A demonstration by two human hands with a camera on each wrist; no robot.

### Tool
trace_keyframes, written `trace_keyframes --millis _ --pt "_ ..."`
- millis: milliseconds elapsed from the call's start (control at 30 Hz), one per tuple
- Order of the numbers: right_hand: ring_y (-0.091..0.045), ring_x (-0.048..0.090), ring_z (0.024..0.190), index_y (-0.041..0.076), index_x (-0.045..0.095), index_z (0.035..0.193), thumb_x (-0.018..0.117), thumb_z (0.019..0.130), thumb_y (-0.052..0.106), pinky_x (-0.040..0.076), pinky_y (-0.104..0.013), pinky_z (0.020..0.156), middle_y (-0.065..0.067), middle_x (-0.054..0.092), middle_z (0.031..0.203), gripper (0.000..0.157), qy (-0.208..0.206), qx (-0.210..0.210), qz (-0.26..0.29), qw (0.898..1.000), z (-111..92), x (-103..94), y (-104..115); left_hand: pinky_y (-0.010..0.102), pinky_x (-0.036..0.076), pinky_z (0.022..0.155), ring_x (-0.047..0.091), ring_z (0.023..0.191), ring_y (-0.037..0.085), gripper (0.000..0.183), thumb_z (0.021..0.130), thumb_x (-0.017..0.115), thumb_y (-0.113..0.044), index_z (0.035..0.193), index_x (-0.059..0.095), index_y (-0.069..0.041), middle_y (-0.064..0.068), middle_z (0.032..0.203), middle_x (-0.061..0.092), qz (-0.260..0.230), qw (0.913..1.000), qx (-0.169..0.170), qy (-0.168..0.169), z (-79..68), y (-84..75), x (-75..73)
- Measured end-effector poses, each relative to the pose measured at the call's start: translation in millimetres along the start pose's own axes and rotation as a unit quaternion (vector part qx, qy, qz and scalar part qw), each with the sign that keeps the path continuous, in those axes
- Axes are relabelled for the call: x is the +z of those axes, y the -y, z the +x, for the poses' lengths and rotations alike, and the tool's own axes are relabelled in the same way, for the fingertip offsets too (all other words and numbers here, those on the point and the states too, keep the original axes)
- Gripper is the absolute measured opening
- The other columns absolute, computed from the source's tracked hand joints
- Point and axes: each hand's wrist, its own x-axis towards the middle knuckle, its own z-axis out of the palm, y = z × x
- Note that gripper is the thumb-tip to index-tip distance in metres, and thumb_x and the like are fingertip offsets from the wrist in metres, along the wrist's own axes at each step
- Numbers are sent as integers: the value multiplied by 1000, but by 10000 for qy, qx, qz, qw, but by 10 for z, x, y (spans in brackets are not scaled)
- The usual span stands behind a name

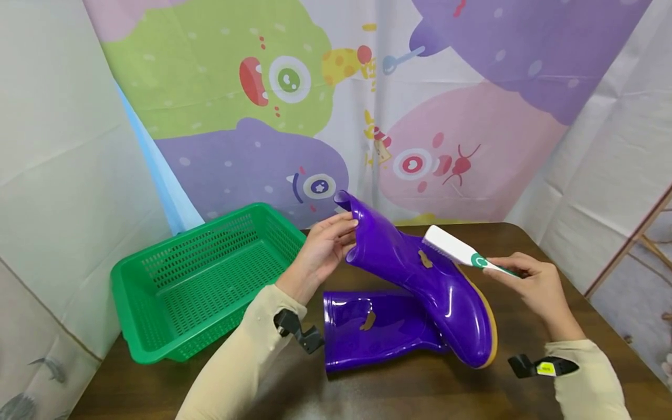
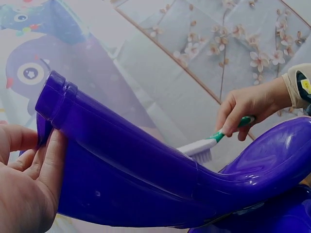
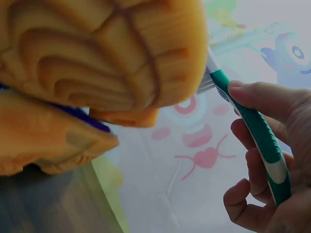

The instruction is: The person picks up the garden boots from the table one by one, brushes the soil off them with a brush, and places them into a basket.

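Observation:
My left hand (image 1: 326,248) pinches the top rim of a shiny purple rain boot (image 1: 388,248), which tilts with its toe down to the right. In the left wrist view, the fingers (image 2: 52,162) reach inside the boot's opening. My right hand (image 1: 535,286) grips the green and white handle (image 3: 257,131) of a scrubbing brush (image 1: 451,245). The brush's bristles (image 2: 203,156) face the boot's shaft near the ankle. A second purple boot (image 1: 378,329) lies on its side beneath the first. Both soles are yellowish, and the raised boot's ridged sole (image 3: 97,58) fills much of the right wrist view.
A green perforated plastic basket (image 1: 131,280) stands on the left of the dark wooden table (image 1: 525,239). Behind it hangs a cloth printed with cartoon monsters (image 1: 294,146). Pale panels (image 1: 52,146) rise at both sides.

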Motion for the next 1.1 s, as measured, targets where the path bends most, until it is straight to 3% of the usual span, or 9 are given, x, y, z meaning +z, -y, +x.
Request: trace_keyframes --millis 267,567,867,1100 --pt "-4 45 57 -10 74 95 77 76 -15 36 -22 47 6 66 70 20 121 -88 478 9987 15 -17 156 19 55 59 63 64 8 39 97 46 9 78 69 -16 -2 73 67 136 9999 -48 -9 -12 -19 -46" --pt "-7 50 62 -13 71 97 72 81 -17 38 -22 49 0 68 75 17 482 149 1397 9889 -25 -46 366 25 58 64 67 70 11 40 97 46 9 81 73 -15 0 78 69 568 9974 -175 416 -9 -80 -137" --pt "-10 57 67 -9 74 100 74 84 -9 46 -21 55 -10 69 81 16 968 226 1532 9832 -64 -22 494 28 59 64 69 72 12 40 96 45 12 84 73 -13 1 81 71 782 9944 -215 677 -2 -144 -162" --pt "-9 59 71 -6 75 99 76 84 -5 48 -21 57 -8 70 82 15 1103 221 991 9887 -82 64 439 29 59 61 69 71 13 40 95 46 13 83 74 -13 2 80 72 840 9941 -247 643 -1 -162 -174"
